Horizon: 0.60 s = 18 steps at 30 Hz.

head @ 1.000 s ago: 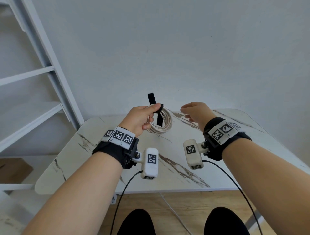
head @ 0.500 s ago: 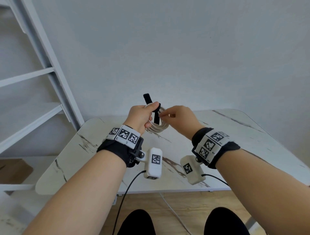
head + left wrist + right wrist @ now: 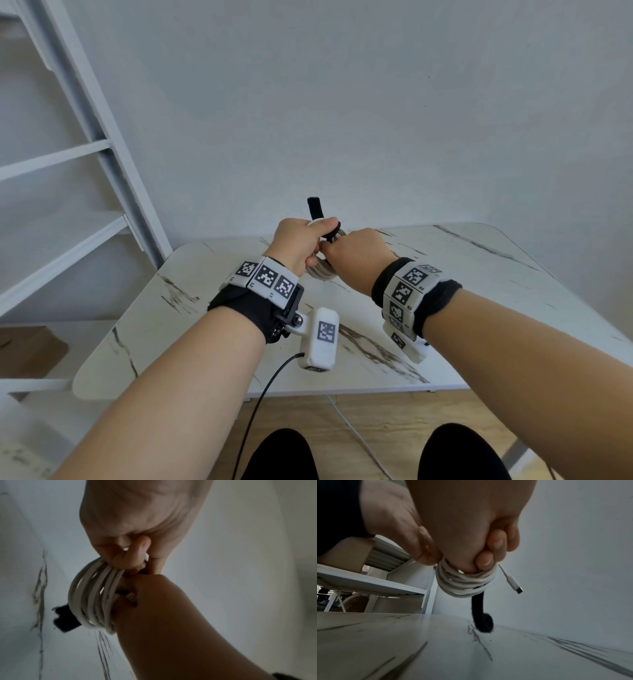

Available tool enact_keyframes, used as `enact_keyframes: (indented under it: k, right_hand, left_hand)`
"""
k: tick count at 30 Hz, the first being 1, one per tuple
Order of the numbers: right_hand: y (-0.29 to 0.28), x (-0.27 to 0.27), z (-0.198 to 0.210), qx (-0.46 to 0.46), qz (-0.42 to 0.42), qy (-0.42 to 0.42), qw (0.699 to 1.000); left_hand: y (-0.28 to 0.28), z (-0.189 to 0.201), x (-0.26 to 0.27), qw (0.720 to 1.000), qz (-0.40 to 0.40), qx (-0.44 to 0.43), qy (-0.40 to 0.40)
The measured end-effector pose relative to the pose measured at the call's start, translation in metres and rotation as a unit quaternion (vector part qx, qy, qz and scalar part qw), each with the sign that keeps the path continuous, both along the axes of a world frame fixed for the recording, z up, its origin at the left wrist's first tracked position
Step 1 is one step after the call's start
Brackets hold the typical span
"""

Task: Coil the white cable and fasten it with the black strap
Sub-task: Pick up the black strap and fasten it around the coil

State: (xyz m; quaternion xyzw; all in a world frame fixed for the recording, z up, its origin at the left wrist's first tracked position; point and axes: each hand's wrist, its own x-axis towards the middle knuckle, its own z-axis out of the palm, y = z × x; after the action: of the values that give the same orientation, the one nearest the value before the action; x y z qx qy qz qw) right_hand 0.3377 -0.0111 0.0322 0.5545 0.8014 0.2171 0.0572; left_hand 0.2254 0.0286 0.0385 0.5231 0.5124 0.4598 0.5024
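Left grip [image 3: 301,243] holds my white cable [image 3: 92,596] coiled so right grip [image 3: 356,253], curled on it, can wrap black strap [image 3: 481,609].

Even soft daylight overhead; wrist views dim, perhaps slightly blurred

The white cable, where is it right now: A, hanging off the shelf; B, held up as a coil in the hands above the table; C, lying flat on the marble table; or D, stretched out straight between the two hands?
B: the white cable is a bundle of loops gripped by the left hand with the right hand at it, clear of the table.
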Motion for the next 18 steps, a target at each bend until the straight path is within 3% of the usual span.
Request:
enact_keyframes:
  k: [7, 11, 18]
  right_hand:
    - [-0.003, 0.006, -0.002, -0.005, 0.006, 0.044, 0.999]
    - [-0.001, 0.013, -0.011, 0.007, 0.038, 0.128, 0.991]
    - [0.000, 0.016, -0.021, 0.058, 0.077, 0.399, 0.912]
  left_hand:
    - [0.004, 0.001, -0.005, 1.000, -0.003, 0.008, 0.018]
    - [0.002, 0.003, -0.008, 0.999, -0.010, 0.013, 0.034]
    - [-0.001, 0.006, -0.008, 0.997, -0.030, 0.028, 0.060]
